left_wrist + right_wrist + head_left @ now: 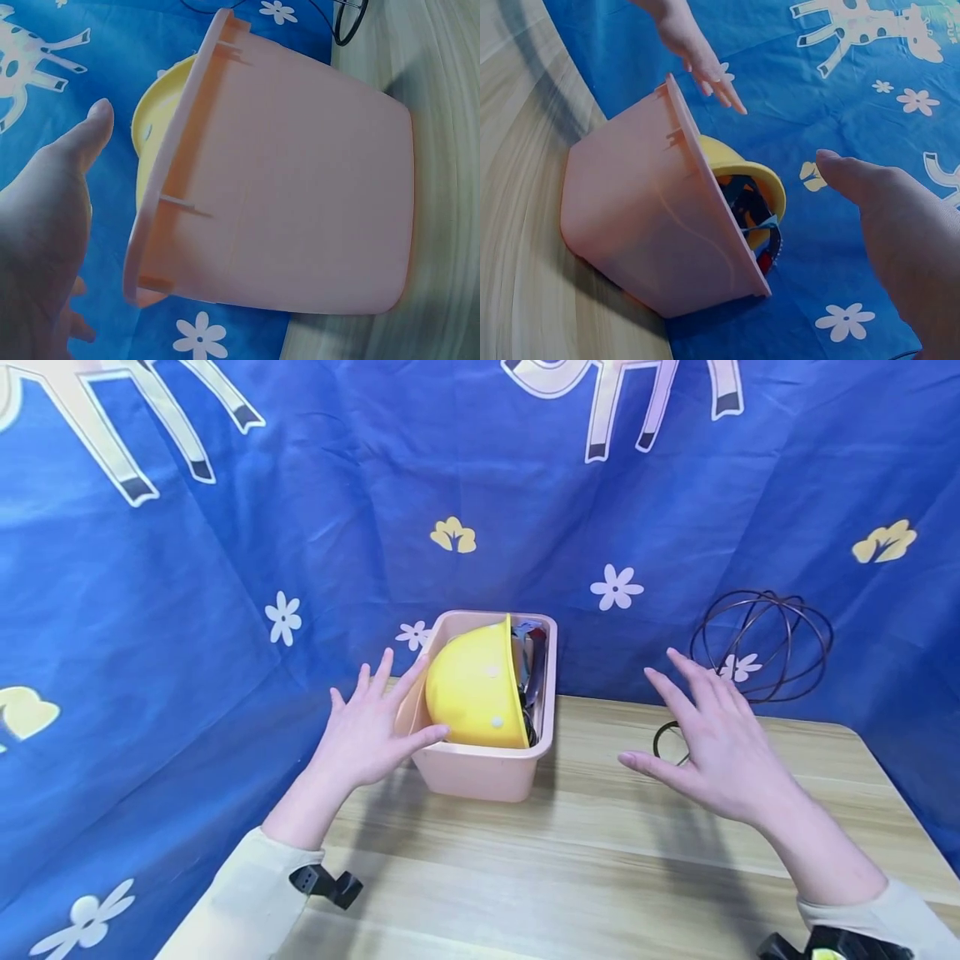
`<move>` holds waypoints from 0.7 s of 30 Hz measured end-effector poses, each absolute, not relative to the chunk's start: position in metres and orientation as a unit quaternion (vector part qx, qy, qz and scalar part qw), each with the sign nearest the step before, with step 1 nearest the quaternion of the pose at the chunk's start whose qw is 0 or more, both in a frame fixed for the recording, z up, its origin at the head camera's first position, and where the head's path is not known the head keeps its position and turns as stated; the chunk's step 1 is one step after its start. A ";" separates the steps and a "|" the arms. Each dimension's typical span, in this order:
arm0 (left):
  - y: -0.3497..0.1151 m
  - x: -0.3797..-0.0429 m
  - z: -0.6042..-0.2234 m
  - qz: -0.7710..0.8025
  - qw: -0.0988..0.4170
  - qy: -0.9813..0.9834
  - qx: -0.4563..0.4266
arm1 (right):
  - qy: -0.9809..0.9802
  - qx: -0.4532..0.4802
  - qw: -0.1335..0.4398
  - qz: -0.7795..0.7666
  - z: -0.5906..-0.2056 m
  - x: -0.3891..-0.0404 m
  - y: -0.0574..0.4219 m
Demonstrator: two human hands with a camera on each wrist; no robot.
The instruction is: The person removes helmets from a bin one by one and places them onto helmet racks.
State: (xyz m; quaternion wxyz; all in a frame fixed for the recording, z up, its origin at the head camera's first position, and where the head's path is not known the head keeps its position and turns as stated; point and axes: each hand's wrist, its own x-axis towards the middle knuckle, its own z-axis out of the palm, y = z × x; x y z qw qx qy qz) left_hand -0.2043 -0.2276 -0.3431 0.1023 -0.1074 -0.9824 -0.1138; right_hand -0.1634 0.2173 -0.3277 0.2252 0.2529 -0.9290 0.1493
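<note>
A yellow hard hat (pixel 474 689) lies on its side in a pink plastic bin (pixel 480 774), its open side turned right. Dark straps (pixel 746 202) show inside the hat in the right wrist view. My left hand (pixel 375 727) hovers by the bin's left side, fingers spread, thumb overlapping the hat's lower edge in the head view. The left wrist view shows a gap between that thumb and the bin rim. Over the table's right part my right hand (pixel 712 743) is raised with fingers extended, holding nothing, well apart from the bin.
A loosely coiled dark wire hoop (pixel 787 681) stands against the blue curtain (pixel 495 485), behind the right hand. The bin sits near the back of the wooden table (pixel 480 868), close to the curtain.
</note>
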 end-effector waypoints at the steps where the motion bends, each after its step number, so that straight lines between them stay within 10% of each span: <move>1: -0.228 -0.205 -0.344 -0.116 0.101 -0.982 -0.108 | -0.927 0.255 0.227 0.158 -0.328 -0.164 0.216; 21: -0.244 -0.221 -0.366 -0.201 0.108 -0.967 -0.112 | -0.918 0.252 0.172 0.253 -0.333 -0.177 0.191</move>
